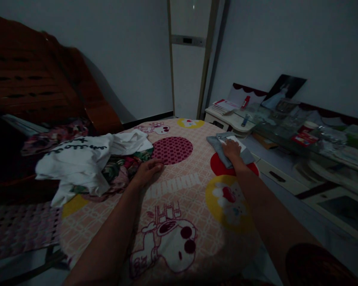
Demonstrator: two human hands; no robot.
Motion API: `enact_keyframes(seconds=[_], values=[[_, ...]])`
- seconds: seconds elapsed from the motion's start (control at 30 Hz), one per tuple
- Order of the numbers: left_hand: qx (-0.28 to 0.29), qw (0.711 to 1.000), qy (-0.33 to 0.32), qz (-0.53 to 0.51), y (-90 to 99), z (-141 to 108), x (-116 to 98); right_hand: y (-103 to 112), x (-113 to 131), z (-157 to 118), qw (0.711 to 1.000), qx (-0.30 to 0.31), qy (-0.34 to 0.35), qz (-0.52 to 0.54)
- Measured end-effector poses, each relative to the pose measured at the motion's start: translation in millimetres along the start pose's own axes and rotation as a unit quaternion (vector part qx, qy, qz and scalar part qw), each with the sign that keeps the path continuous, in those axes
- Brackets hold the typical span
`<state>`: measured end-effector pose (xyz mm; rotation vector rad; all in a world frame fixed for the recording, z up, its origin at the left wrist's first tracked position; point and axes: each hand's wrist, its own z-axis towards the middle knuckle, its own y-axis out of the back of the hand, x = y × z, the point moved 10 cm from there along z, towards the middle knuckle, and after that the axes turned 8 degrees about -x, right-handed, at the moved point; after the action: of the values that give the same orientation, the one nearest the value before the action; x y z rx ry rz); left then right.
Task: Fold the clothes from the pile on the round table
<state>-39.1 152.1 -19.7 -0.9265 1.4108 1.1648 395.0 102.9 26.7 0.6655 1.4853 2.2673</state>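
Note:
My right hand lies over a small folded pile of grey clothing with a white piece on top, its fingers spread out. It presses on the pile near the table's right edge. My left hand rests on the patterned tablecloth, fingers loosely extended and nothing seen in them. Just left of it is a heap of clothes: a white shirt with dark lettering lies over green and pink crumpled garments.
A brown wooden bench stands at the left, with a pink patterned cloth on it. To the right runs a white cabinet holding papers, a red box and a leaning picture. A tall air conditioner fills the corner.

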Motion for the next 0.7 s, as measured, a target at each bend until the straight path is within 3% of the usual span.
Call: enact_keyframes(seconds=[0.13, 0.23, 0.33, 0.57, 0.7], values=[[0.002, 1.0, -0.017, 0.022, -0.3, -1, -5, -14, -9, -2, 0.999, 0.041, -0.016, 0.015], [-0.003, 1.0, -0.014, 0.019, 0.3, -2, -5, -10, -5, -5, 0.999, 0.024, -0.018, 0.022], [-0.006, 1.0, -0.013, 0.023, 0.6, -2, -5, -6, 9, -14, 1.0, -0.005, 0.003, 0.026], [-0.007, 0.999, -0.037, 0.022, 0.8, -1, -4, -8, 31, -33, 0.999, 0.012, 0.028, 0.034], [-0.004, 0.999, -0.039, 0.012, -0.4, 2, 1, -4, 65, -43, 0.994, -0.031, 0.064, 0.079]])
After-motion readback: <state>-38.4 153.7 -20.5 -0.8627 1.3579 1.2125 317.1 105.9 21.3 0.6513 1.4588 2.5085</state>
